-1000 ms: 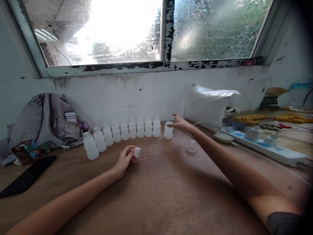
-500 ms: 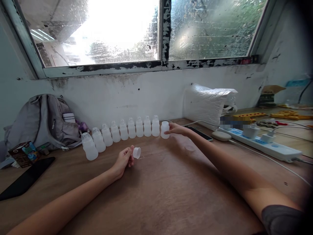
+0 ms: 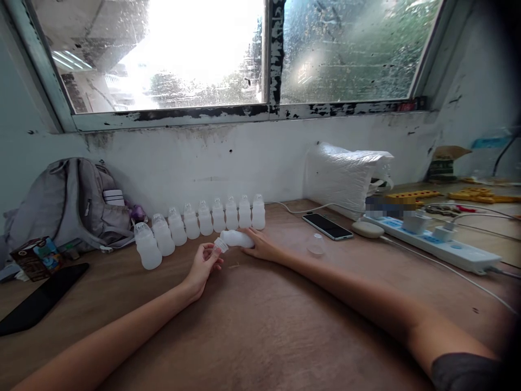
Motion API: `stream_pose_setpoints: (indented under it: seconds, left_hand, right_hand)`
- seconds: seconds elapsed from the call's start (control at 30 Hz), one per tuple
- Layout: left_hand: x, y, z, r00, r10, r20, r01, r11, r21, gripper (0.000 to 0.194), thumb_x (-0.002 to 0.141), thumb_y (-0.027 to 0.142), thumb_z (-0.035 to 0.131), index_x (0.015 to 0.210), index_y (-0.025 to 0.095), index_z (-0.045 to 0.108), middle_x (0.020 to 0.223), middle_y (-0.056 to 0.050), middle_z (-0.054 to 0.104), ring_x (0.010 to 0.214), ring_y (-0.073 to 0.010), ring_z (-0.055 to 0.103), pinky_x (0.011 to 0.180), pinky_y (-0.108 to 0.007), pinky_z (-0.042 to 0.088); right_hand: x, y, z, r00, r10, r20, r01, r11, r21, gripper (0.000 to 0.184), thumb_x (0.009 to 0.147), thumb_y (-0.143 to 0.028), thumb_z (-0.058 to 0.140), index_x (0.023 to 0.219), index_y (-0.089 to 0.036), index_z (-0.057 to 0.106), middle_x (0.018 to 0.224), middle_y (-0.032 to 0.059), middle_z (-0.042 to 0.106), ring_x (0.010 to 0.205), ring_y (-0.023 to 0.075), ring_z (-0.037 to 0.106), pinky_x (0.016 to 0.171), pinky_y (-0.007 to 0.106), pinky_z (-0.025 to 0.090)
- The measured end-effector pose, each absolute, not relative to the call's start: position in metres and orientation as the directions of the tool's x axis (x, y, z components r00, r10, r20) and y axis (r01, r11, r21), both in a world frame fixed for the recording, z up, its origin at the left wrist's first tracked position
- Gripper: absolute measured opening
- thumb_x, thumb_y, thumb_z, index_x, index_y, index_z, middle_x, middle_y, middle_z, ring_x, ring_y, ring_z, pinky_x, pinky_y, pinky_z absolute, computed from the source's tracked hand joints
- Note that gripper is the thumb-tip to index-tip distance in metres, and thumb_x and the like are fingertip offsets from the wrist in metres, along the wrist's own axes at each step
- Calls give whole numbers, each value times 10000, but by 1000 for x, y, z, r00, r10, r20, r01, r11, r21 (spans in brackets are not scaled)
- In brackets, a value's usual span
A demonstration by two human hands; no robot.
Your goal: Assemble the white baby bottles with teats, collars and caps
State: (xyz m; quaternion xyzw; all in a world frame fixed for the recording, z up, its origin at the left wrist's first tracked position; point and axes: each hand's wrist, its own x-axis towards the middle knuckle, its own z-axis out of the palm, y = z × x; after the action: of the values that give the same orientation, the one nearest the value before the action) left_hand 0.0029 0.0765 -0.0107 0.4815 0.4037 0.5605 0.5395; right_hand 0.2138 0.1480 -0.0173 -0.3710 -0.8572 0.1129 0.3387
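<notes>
My right hand [image 3: 256,244] grips a frosted white plastic bottle [image 3: 236,238] by its base end. The bottle is tilted onto its side, its mouth pointing left. At that mouth, a small clear screw collar [image 3: 221,245] is pinched in the fingers of my left hand [image 3: 205,266]. Collar and bottle mouth meet or nearly meet; I cannot tell whether the threads engage. Behind both hands, a curved row of several similar bottles [image 3: 204,218] stands upright with clear tops on. Right of my right forearm, a clear disc-shaped piece with a small knob [image 3: 316,247] lies on the table.
A phone [image 3: 328,226] and an oval pale device [image 3: 367,228] lie to the right, beside a white power strip [image 3: 435,241] with cables. Behind them stands a silvery bubble bag [image 3: 337,174]. At left are a grey backpack [image 3: 73,201], a small carton [image 3: 38,258] and a black flat object [image 3: 44,298].
My right hand has brought the bottle left from the row's right end and tipped it sideways to the collar. My left hand has stayed nearly in place, turning the collar toward it.
</notes>
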Motion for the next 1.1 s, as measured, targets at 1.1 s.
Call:
stream_pose_setpoints:
  seconds: [1.1]
  left_hand:
    - [-2,80,-8,71,995,74,-227,-57,972,382,689,522,570,686,162,441,567,55,461,471,-59,469,421,-165,371]
  right_hand:
    - [216,138,-16,-598,326,733,539,840,66,527,695,-161,547,1199,-199,401,1083,112,456,958,224,491,826,353,452]
